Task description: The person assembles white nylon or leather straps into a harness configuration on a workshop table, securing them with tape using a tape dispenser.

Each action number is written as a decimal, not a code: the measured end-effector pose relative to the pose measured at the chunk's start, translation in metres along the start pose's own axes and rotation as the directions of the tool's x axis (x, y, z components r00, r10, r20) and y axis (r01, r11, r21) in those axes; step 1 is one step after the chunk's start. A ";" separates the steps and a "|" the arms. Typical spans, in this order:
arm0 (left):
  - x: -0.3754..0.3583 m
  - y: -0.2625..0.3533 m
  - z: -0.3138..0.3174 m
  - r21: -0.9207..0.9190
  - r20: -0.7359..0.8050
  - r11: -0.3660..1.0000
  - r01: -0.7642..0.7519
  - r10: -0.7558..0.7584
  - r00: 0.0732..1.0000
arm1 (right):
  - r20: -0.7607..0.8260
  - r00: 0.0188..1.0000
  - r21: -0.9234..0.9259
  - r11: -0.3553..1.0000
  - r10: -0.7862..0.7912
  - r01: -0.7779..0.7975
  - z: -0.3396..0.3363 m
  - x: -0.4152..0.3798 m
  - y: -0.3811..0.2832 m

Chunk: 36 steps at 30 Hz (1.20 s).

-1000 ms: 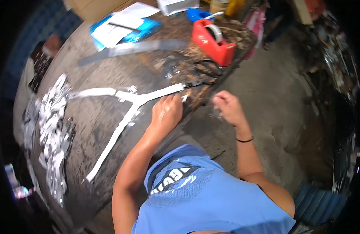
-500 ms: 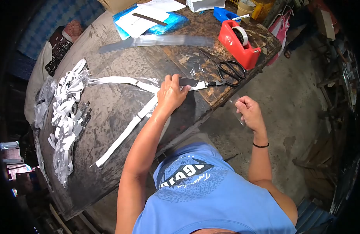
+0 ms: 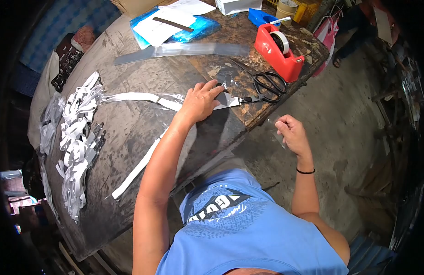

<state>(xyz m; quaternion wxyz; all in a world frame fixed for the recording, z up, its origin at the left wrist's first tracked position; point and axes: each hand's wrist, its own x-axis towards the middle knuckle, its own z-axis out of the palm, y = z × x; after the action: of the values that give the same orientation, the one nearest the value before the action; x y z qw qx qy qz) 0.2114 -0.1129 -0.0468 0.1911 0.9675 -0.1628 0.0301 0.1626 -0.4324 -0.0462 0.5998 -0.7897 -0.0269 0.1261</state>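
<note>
My left hand (image 3: 199, 103) lies over white elastic straps on the table, fingers stretched out and a little apart. Under its fingertips shows a dark flat card (image 3: 225, 98), overlapping the strap end. One white strap (image 3: 131, 96) runs left from the hand, and another white strap (image 3: 136, 172) slants down towards the front left. A metal clip (image 3: 247, 99) ends the short strap part on the right, close to the black-handled scissors (image 3: 270, 87). Beyond the table edge, my right hand (image 3: 293, 135) is closed, pinching a thin clear plastic piece (image 3: 281, 143).
A red tape dispenser (image 3: 278, 52) stands near the right edge, with a blue dispenser (image 3: 262, 17) behind it. A long clear plastic strip (image 3: 184, 49), papers (image 3: 164, 30) and a heap of white straps (image 3: 79, 133) lie about. Another person's foot (image 3: 337, 62) shows at the upper right.
My left hand has shifted slightly up, its fingers now reaching further over the dark card. My right hand still pinches the clear plastic, almost in the same place.
</note>
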 end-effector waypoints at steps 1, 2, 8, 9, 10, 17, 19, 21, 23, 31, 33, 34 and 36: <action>0.001 -0.001 -0.001 0.056 -0.044 0.997 -0.056 0.058 0.997 | -0.001 1.000 0.004 1.000 -0.004 0.004 0.000 0.000 0.001; 0.002 -0.003 -0.002 0.115 -0.085 0.988 -0.108 0.118 0.989 | -0.001 1.000 0.007 1.000 -0.008 0.008 0.000 0.000 0.002; 0.016 0.014 -0.040 -0.348 0.194 0.916 0.201 -0.140 0.971 | 0.023 0.999 -0.014 1.000 -0.024 0.024 0.000 0.000 0.002; 0.016 0.018 -0.042 -0.447 0.324 0.831 0.330 -0.194 0.926 | 0.023 0.999 -0.015 1.000 -0.023 0.023 0.000 0.000 0.003; 0.016 0.019 -0.034 -0.448 0.323 0.831 0.331 -0.195 0.926 | 0.051 0.998 -0.025 0.999 -0.036 0.037 0.001 0.000 0.004; 0.002 0.021 0.021 -0.021 -0.146 0.999 -0.024 0.020 0.989 | 0.075 0.994 -0.073 0.994 -0.074 0.079 0.013 -0.002 0.008; -0.001 0.027 0.023 0.075 -0.258 0.994 -0.074 0.091 0.962 | 0.076 0.994 -0.066 0.994 -0.076 0.081 0.014 -0.001 0.010; -0.004 0.032 0.023 0.113 -0.268 0.992 -0.063 0.092 0.959 | 0.082 0.993 -0.059 0.995 -0.079 0.084 0.015 0.001 0.010; -0.006 0.034 0.021 0.151 -0.277 0.987 -0.054 0.095 0.956 | 0.076 0.993 -0.065 0.993 -0.092 0.097 0.017 0.001 0.009; -0.010 0.036 0.027 0.191 -0.226 0.976 -0.106 0.149 0.963 | 0.065 0.995 -0.082 0.994 -0.069 0.075 0.014 0.001 0.008; -0.011 0.036 0.027 0.175 -0.228 0.980 -0.098 0.137 0.964 | 0.065 0.994 -0.082 0.992 -0.086 0.092 0.014 0.001 0.009; -0.012 0.035 0.027 0.159 -0.231 0.983 -0.089 0.124 0.965 | 0.071 0.989 -0.075 0.988 -0.126 0.131 0.015 0.002 0.012; -0.011 0.033 0.026 0.088 -0.241 0.993 -0.073 0.093 0.966 | 0.080 0.983 -0.068 0.983 -0.166 0.172 0.016 0.002 0.011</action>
<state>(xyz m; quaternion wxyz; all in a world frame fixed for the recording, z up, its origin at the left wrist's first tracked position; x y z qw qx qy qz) 0.1896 -0.1484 -0.0598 0.1700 0.9556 -0.1770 0.1634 0.1596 -0.4203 -0.0607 0.5772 -0.8011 -0.1206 0.1026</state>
